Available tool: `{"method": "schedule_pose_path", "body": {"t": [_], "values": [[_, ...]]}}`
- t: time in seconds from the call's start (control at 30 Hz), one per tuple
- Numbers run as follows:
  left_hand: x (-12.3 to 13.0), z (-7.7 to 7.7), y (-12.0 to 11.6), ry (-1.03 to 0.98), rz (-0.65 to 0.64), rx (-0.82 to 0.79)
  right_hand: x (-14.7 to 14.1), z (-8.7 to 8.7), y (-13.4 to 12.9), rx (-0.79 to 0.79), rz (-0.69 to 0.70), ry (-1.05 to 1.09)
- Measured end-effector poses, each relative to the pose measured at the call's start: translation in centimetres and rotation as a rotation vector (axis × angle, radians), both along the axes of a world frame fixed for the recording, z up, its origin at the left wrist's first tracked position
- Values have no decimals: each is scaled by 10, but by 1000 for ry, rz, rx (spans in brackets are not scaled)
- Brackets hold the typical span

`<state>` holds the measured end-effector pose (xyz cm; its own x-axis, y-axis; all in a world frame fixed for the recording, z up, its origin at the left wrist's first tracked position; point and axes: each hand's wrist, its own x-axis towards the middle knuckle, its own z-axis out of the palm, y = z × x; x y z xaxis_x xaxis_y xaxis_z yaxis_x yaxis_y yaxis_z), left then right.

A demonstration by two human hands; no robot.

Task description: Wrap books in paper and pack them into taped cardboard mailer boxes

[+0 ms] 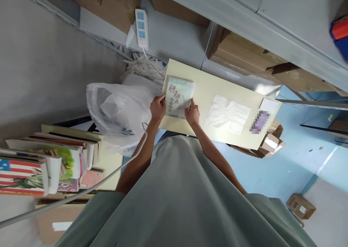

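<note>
A book (178, 96) with a pale green and white cover and large printed characters lies flat on a narrow cream tabletop (209, 81). My left hand (158, 107) is closed at the book's left edge, fingers curled. On the opposite edge, my right hand (192, 113) grips with its index finger stretched along the side. Right of the book rests a crinkled white plastic sheet or bag (228, 113), spread flat. Farther right are a blurred-out purple item (260, 122) and a white pad or card stack (269, 105).
A large white plastic bag (119, 109) stands left of the tabletop, close to my left arm. Behind is a power strip (142, 29) on a shelf with cardboard boxes (239, 53). Upright books (24, 176) fill the lower left. A grey cable (108, 181) crosses by my left arm.
</note>
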<state>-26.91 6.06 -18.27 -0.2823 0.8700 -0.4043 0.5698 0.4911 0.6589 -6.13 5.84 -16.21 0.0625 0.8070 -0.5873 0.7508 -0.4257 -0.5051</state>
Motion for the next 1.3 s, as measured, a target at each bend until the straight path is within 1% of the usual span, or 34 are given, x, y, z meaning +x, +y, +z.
{"method": "schedule_pose_path", "body": {"t": [0.13,0.2,0.27,0.33,0.4,0.47,0.53,0.63,0.73,0.8,0.87,0.9,0.97,1.07,1.2,1.3], "values": [[-4,-14,39,6,13,44,-1,-9,35,35,-19,33],[-4,-18,55,14,17,46,-1,-11,52,34,-16,42],[-2,-18,64,27,18,31,0,-10,63,16,-3,48],[7,-11,61,54,4,34,4,-7,66,6,9,69],[23,1,47,98,-37,72,14,-2,61,20,1,92],[47,15,26,146,-99,119,32,5,49,58,-29,92],[76,29,1,159,-156,153,61,12,32,102,-75,58],[119,45,-35,110,-216,164,122,23,4,124,-181,-35],[151,52,-68,67,-229,154,188,31,-23,84,-306,-153],[163,54,-89,69,-216,144,225,32,-38,43,-381,-229],[170,55,-110,82,-186,134,250,31,-47,26,-410,-268],[171,56,-120,91,-165,130,258,29,-50,27,-407,-278],[172,58,-138,114,-115,120,263,26,-52,47,-371,-286],[170,63,-160,145,-36,106,254,23,-47,103,-288,-282],[165,73,-185,172,81,98,227,28,-33,127,-190,-240],[156,81,-205,199,182,96,195,38,-18,221,-109,-147]]}}
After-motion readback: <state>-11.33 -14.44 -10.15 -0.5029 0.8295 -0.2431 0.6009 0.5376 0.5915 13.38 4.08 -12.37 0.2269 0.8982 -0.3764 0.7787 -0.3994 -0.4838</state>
